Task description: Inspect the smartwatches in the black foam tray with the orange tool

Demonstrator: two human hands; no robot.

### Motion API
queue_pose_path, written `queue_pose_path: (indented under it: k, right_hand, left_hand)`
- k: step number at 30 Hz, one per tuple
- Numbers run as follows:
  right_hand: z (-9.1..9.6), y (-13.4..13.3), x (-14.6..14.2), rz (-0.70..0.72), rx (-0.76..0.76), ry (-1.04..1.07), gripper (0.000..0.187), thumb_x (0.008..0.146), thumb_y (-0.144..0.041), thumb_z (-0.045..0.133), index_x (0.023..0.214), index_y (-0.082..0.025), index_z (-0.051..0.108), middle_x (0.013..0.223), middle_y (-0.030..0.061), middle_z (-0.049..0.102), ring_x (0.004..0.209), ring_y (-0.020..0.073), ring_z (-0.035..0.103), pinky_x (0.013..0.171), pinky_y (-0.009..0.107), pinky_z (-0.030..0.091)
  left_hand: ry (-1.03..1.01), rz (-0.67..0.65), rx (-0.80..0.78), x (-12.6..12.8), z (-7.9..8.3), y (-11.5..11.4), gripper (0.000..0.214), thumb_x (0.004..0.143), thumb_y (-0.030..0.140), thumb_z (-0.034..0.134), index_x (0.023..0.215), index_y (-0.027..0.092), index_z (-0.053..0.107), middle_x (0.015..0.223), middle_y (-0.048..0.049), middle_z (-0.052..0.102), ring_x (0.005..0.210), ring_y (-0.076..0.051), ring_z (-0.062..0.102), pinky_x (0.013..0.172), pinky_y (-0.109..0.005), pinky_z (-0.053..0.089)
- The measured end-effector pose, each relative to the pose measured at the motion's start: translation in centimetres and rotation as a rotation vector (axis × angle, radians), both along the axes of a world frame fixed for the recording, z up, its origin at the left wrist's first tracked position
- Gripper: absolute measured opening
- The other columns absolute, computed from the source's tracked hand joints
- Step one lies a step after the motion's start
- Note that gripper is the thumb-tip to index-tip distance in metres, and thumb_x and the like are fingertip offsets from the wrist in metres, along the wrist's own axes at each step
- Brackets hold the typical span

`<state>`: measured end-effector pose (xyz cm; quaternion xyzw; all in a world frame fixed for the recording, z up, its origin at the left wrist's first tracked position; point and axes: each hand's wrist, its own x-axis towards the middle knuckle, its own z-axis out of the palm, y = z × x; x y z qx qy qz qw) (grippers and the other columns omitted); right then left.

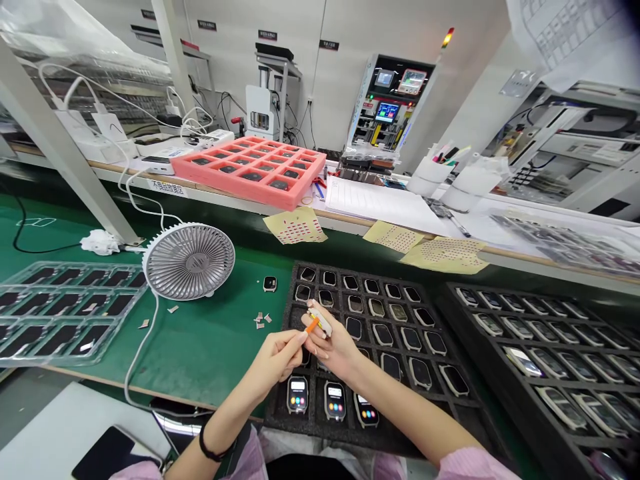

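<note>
On the green bench mat (210, 353): two bare forearms reach in from the bottom edge, over a black foam tray (313, 433).
Left hand (274, 363): thumb and fingers pinched on a thin orange stick (313, 325), black wristband (213, 447) on the wrist.
Right hand (333, 347): fingers bent, pinching a small pale watch part (321, 322) just above the tray. Orange tip at or touching that part; exact contact too small to tell.
Black tray: grid of cut-outs, most holding dark or pale watch bodies. Bottom row has three watches (335, 400) with lit screens, just below the hands.
Right of it: second black tray (540, 353), rows of watch bodies.
Mat, left side: clear plastic tray (65, 313), grey desk fan (189, 261), one loose watch (270, 283), small tan scraps (260, 320).
Back shelf: red foam tray (249, 170) holding dark watch parts, yellow sticker sheets (393, 237) along the shelf's front edge.
Far wall: test equipment with lit screens (387, 110).
</note>
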<state>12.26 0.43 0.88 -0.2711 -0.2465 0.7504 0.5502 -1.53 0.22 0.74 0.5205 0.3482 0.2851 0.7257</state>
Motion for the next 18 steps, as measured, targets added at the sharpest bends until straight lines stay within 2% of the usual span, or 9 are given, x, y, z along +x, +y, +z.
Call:
queue_pose_path:
  k: [3, 6, 9, 12, 16, 18]
  right_hand:
    - [0.1, 0.2, 0.0, -0.018, -0.006, 0.02, 0.032, 0.078, -0.039, 0.068, 0.068, -0.021, 0.042, 0.04, -0.0134, 0.038, 0.027, 0.0006, 0.012, 0.027, 0.013, 0.02]
    - [-0.5, 0.4, 0.1, -0.109, 0.039, -0.047, 0.027, 0.081, -0.037, 0.063, 0.07, -0.021, 0.044, 0.041, -0.0125, 0.039, 0.028, 0.0017, 0.017, 0.031, 0.015, 0.026]
    - [-1.3, 0.2, -0.2, -0.192, 0.057, -0.189, 0.016, 0.081, -0.034, 0.06, 0.083, -0.022, 0.05, 0.048, -0.0102, 0.047, 0.031, 0.0046, 0.029, 0.035, 0.019, 0.034]
    - [-2.0, 0.3, -0.1, -0.195, 0.09, -0.361, 0.022, 0.078, -0.035, 0.062, 0.093, -0.024, 0.051, 0.058, -0.007, 0.053, 0.04, 0.0092, 0.046, 0.041, 0.022, 0.041]
    - [-2.8, 1.7, 1.6, -0.299, 0.195, -0.518, 0.024, 0.079, -0.04, 0.062, 0.093, -0.025, 0.049, 0.073, -0.0046, 0.056, 0.051, 0.0105, 0.051, 0.05, 0.025, 0.045]
    - [-3.4, 2.5, 2.4, -0.359, 0.204, -0.626, 0.024, 0.079, -0.041, 0.062, 0.093, -0.025, 0.05, 0.073, -0.0045, 0.056, 0.053, 0.0106, 0.05, 0.05, 0.024, 0.043]
  left_hand:
    - [-0.034, 0.017, -0.005, 0.1, -0.5, 0.0, 0.046, 0.075, 0.062, 0.056, 0.067, 0.016, 0.05, 0.044, 0.0113, 0.027, 0.036, -0.002, 0.012, 0.033, -0.016, 0.012]
    - [-0.04, 0.085, 0.011, 0.4, -0.8, 0.6, 0.045, 0.076, 0.061, 0.055, 0.068, 0.017, 0.05, 0.043, 0.0118, 0.026, 0.035, -0.002, 0.012, 0.032, -0.016, 0.013]
    - [-0.033, 0.16, 0.078, 1.0, -1.0, 1.3, 0.043, 0.074, 0.059, 0.058, 0.069, 0.017, 0.051, 0.044, 0.011, 0.029, 0.035, -0.002, 0.017, 0.032, -0.016, 0.013]
    - [-0.011, 0.163, 0.099, 1.1, -1.1, 1.9, 0.042, 0.072, 0.057, 0.061, 0.067, 0.017, 0.049, 0.046, 0.0092, 0.035, 0.035, -0.002, 0.021, 0.033, -0.017, 0.013]
    - [0.027, 0.241, 0.034, -0.5, -1.6, 2.8, 0.041, 0.073, 0.055, 0.061, 0.066, 0.019, 0.041, 0.046, 0.0126, 0.023, 0.034, -0.002, 0.014, 0.033, -0.016, 0.012]
    - [0.079, 0.29, 0.062, -1.4, -1.8, 3.3, 0.041, 0.073, 0.054, 0.06, 0.066, 0.02, 0.04, 0.048, 0.012, 0.025, 0.035, -0.002, 0.017, 0.034, -0.015, 0.014]
